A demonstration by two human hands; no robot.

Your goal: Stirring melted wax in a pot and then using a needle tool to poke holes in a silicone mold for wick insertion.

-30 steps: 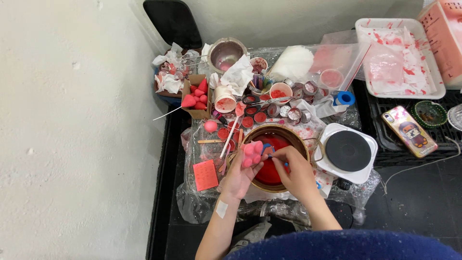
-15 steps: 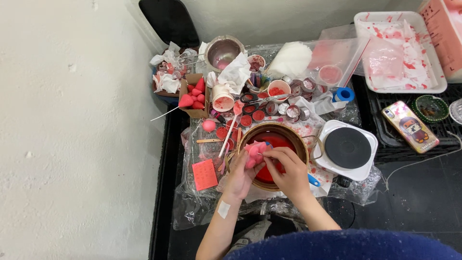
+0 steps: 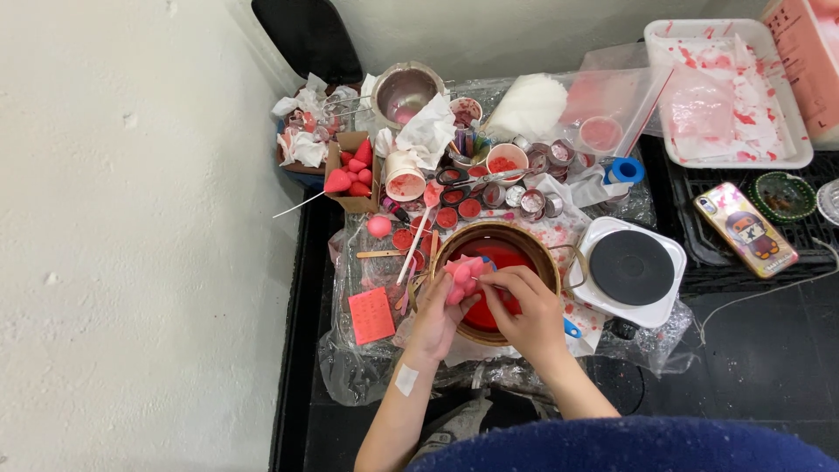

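Now lifted slightly above red-filled bowl (image 3: 524,247): pink mould (image 3: 463,275) clamped in left hand (image 3: 434,315), right hand (image 3: 524,315) fingers pinched together, picking at it.

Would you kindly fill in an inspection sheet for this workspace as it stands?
Surface: black table under crinkled clear plastic sheet, red-stained.
Job's things: pink moulded piece over bowl of red liquid.
Clutter: small red-filled tins, cardboard box of red drops, white hotplate, phone, stained white tray.
Grips: left hand holds the piece; right hand works it with a thin tool.
Cables: grey cable, right.
Surroundings: white wall, left.
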